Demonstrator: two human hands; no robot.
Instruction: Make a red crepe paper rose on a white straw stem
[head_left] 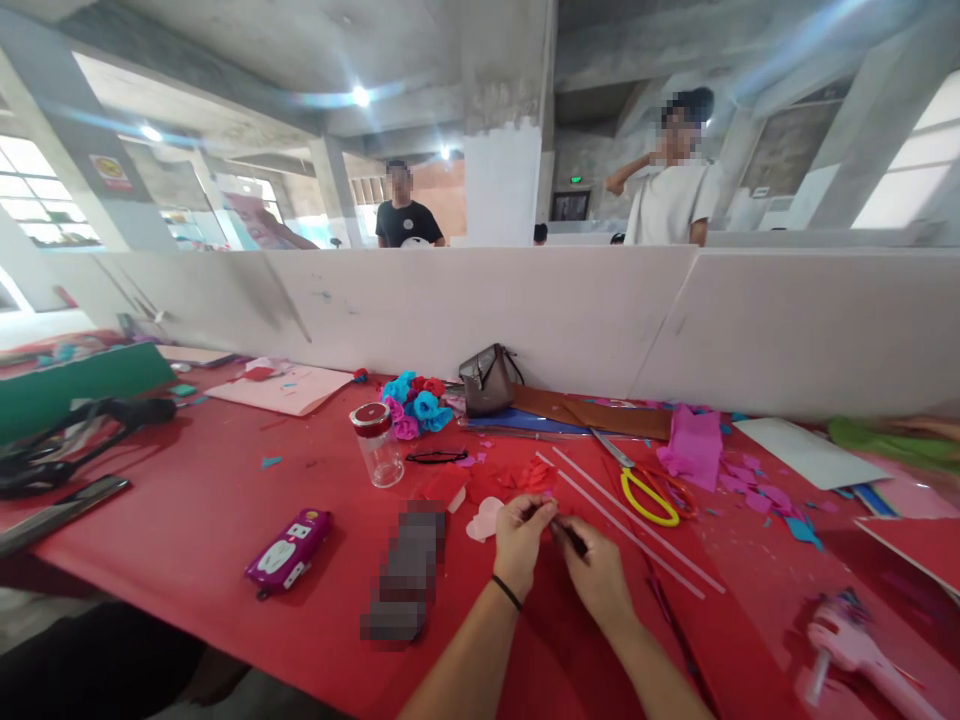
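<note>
Head view: a small pinkish piece [548, 495] is showing at your fingertips over the red table [217, 480], too tiny to make out clearly. Your left hand [519, 537], with a dark band around its wrist, is pinching it between thumb and finger. Your right hand [596, 570] is curling its fingers in close beside it — whether they are gripping anything, I cannot tell. Pale pink petals [486, 520] are lying just left of your left hand, and red paper [517, 477] is spreading behind both hands. Two pale strips [637, 530] are running diagonally to the right, with yellow-handled scissors [649, 497] lying beyond them. Farther out, a pink glue gun [847, 635] is resting at the near right — and a purple case [289, 553] is lying at the left. A clear jar [382, 460] is standing near bright paper flowers [416, 405]; behind everything, a white partition [450, 300] is crossing the view.
</note>
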